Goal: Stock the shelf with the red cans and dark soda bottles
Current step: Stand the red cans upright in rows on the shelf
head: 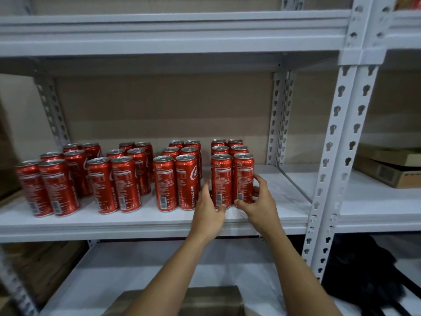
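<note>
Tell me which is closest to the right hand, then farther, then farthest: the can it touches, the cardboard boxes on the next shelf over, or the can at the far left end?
1. The front right can, touched by the right hand.
2. The cardboard boxes, off to the right on the neighbouring shelf.
3. The far-left can, at the other end of the row.

Red cans (145,176), tall slim with silver tops, all upright on the white shelf (282,201), in four double-row blocks running front to back, left end to right of middle. Front pair of rightmost block (232,180) stands side by side, touching, near shelf's front edge, barcodes facing out. No dark bottles visible on shelf.
</note>
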